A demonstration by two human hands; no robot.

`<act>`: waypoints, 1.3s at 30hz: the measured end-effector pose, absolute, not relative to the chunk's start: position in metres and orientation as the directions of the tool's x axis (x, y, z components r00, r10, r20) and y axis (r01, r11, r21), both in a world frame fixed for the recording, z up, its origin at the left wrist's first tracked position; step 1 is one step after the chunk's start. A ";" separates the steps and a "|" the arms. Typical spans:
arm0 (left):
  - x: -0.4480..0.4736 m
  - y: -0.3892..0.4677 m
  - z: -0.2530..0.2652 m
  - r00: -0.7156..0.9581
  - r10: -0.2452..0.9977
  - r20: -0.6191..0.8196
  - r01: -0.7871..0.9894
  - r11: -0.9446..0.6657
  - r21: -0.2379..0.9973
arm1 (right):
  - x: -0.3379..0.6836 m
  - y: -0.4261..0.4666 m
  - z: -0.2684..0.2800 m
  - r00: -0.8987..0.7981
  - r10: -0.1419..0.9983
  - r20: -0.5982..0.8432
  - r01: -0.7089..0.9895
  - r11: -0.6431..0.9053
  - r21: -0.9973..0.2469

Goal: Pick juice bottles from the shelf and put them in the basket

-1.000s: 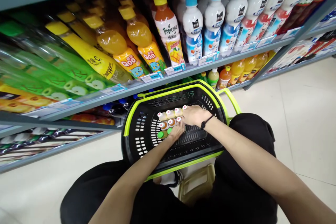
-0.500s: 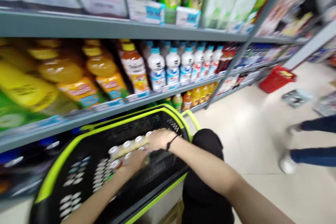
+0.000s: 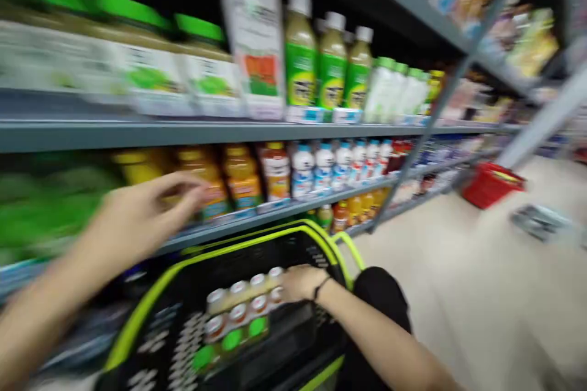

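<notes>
Head view: the bare left hand (image 3: 137,220) hangs in the air with nothing between its fingers, thumb and forefinger curved toward each other with a narrow gap between the tips. Behind those tips stand clear bottles of orange drink with yellow caps (image 3: 243,177); whether the fingers touch one, I cannot tell. Down to its right, the bare right hand (image 3: 301,283) is against the right end of a block of small bottles, its fingers bent and blurred, so I cannot tell whether they grip one. That block sits inside a black slotted plastic basket with a lime-green rim (image 3: 247,245): a far row of pale-yellow bottles with white caps (image 3: 238,290), a middle row of brownish bottles with white caps (image 3: 237,314), and a near row of bottles with bright green caps (image 3: 232,339). Around the right wrist runs a thin black cord (image 3: 320,287). Just beyond the basket is a grey metal shelf (image 3: 183,135), with white bottles with light-blue caps (image 3: 324,165) on its middle level. Well off to the right, a red plastic basket (image 3: 490,186) stands on the pale floor (image 3: 440,256)
</notes>
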State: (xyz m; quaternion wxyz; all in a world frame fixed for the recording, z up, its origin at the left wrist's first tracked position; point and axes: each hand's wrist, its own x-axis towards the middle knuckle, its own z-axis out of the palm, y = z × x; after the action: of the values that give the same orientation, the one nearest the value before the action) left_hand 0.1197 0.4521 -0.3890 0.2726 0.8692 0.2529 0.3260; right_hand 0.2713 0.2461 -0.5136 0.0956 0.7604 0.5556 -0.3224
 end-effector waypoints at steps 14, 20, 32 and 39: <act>0.114 0.508 -0.298 0.163 0.525 0.836 0.238 -0.843 0.483 | 0.261 0.248 -0.530 0.162 0.791 -0.589 0.948 -0.291 -0.130; 0.141 0.534 -0.268 0.195 0.551 0.812 0.395 -0.801 0.449 | 0.258 0.249 -0.524 0.152 0.782 -0.604 0.949 -0.287 -0.132; 0.139 0.613 -0.246 0.475 0.429 0.769 0.299 -0.900 0.317 | 0.257 0.248 -0.529 0.077 0.813 -0.577 0.959 -0.218 -0.180; 0.135 0.596 -0.245 0.522 0.415 0.745 0.239 -0.910 0.340 | 0.260 0.247 -0.526 0.086 0.805 -0.587 0.958 -0.228 -0.173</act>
State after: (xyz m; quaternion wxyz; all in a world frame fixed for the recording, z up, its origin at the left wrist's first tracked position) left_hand 0.1353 0.5962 -0.2450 0.0977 0.8668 0.1886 0.4512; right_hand 0.2601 0.2466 -0.5262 0.1291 0.7256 0.6076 -0.2961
